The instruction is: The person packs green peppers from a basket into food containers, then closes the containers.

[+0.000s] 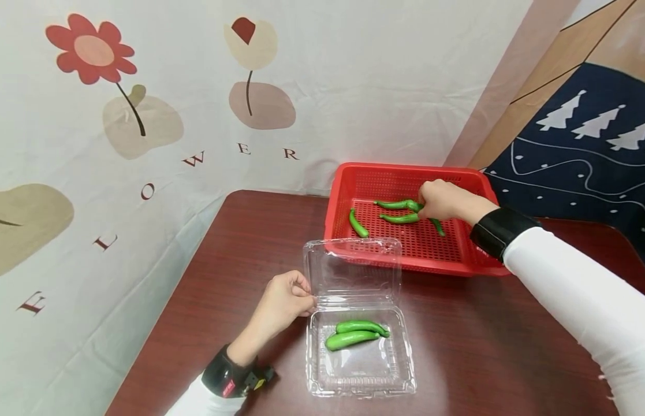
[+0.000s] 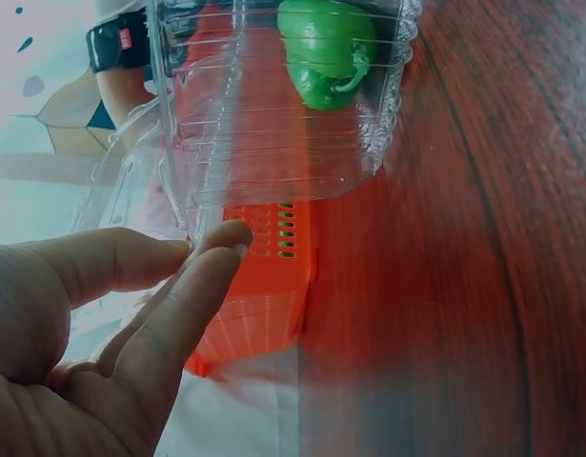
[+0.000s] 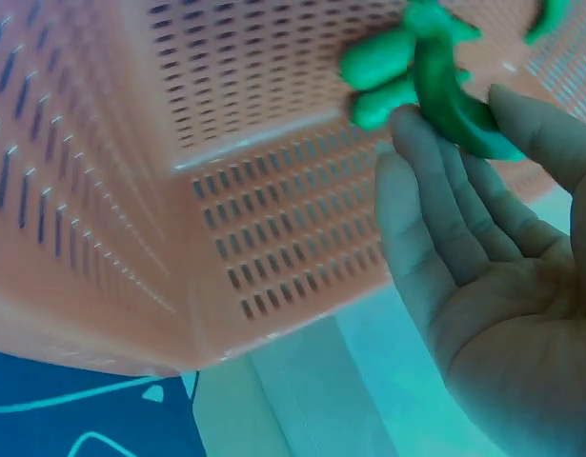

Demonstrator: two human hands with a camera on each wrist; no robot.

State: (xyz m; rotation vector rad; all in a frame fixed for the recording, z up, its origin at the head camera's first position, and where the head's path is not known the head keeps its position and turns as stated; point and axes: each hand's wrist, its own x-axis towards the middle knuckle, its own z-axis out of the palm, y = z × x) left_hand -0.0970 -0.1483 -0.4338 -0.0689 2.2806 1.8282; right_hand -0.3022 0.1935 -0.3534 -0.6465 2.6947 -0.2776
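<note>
Inside the red basket (image 1: pixel 421 245): right hand (image 1: pixel 440 199), fingers part-curled, pinches a green pepper (image 3: pixel 450 95).
Left hand (image 1: pixel 284 300), fingertips nearly together, grips clear box (image 1: pixel 361 370) near hinge; two peppers (image 1: pixel 351 340) in box.

Staged tabletop recording corner by the look of it; home or lab, can't tell. Dark wood-grain table (image 1: pixel 218 266) in front of wrinkled flower-print cloth (image 1: pixel 353 104), navy tree-print backdrop (image 1: pixel 561 159) at right, black straps (image 1: pixel 501 230) on both wrists.
</note>
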